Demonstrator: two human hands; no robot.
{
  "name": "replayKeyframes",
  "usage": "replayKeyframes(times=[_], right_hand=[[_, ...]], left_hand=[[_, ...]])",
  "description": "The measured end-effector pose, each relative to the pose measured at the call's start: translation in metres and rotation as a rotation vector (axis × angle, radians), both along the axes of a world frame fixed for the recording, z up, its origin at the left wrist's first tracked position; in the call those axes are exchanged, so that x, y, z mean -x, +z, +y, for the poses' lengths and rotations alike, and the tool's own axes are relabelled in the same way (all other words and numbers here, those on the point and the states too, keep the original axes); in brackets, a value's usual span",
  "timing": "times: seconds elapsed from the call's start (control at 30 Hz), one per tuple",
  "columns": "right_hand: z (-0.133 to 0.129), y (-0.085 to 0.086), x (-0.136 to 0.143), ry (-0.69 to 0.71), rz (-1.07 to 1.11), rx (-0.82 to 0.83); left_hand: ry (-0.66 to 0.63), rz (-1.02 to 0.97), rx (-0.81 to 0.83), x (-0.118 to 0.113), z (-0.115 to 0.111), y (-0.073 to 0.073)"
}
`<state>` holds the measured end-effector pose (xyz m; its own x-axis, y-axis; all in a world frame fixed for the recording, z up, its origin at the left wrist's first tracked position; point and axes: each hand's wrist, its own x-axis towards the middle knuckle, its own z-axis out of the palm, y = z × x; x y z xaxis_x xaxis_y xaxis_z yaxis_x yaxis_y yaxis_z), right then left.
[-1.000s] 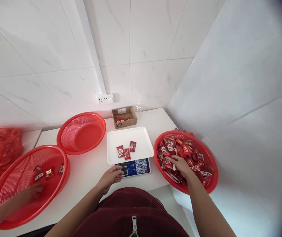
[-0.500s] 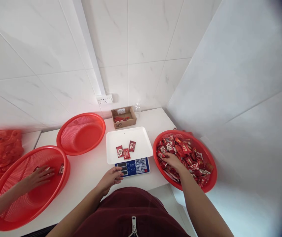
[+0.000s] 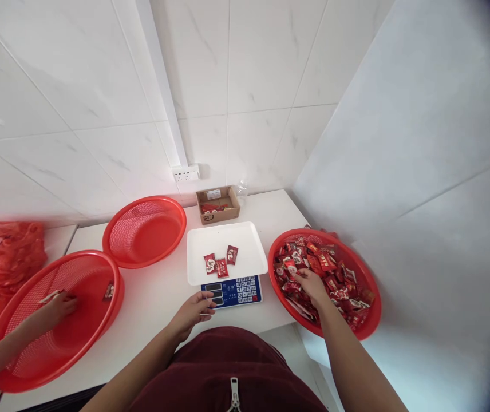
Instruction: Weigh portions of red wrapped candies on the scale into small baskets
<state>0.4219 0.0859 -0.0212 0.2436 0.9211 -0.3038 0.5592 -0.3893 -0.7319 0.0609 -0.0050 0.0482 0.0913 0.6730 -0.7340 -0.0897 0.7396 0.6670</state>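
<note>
My right hand (image 3: 313, 288) is inside the right-hand red basket (image 3: 376, 297), which is heaped with small wrapped candies (image 3: 324, 260). Its thumb and fingers pinch a red-wrapped candy (image 3: 290, 266) near the basket's left side. My left hand (image 3: 194, 313) hovers by the front left corner of the digital scale (image 3: 230, 290), fingers loosely curved and apart, with nothing in them. On the scale's white tray (image 3: 245, 237) lie three red candies (image 3: 221, 268), close together.
Another person's hand (image 3: 58, 306) holds a small packet in the left front basket (image 3: 99, 337), where one more packet (image 3: 109, 292) lies. Behind it stands another red basket (image 3: 148, 232). A cardboard box (image 3: 219, 215) holds some packets by the wall. Red plastic bags (image 3: 8, 252) lie far left.
My right hand has shifted slightly and a red candy now shows at its fingertips. My left hand stays by the scale. The other person's hand has closed around a packet and moved left.
</note>
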Motion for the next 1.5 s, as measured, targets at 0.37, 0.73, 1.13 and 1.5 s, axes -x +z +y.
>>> replayKeyframes(times=[0.37,0.73,1.13,1.5], right_hand=[[0.024,-0.006,0.021,0.026,-0.062,0.089],[-0.002,0.004,0.003,-0.15,0.206,-0.021],[-0.027,0.105,0.077,-0.181,1.086,0.04],[-0.054,0.111,0.154,-0.114,1.267,0.244]], left_hand=[[-0.025,-0.016,-0.005,-0.005,0.0,-0.001],[-0.009,-0.003,0.009,-0.001,-0.001,-0.003],[-0.173,-0.058,-0.343,-0.054,0.038,0.059],[-0.074,-0.006,-0.481,-0.049,0.038,0.072]])
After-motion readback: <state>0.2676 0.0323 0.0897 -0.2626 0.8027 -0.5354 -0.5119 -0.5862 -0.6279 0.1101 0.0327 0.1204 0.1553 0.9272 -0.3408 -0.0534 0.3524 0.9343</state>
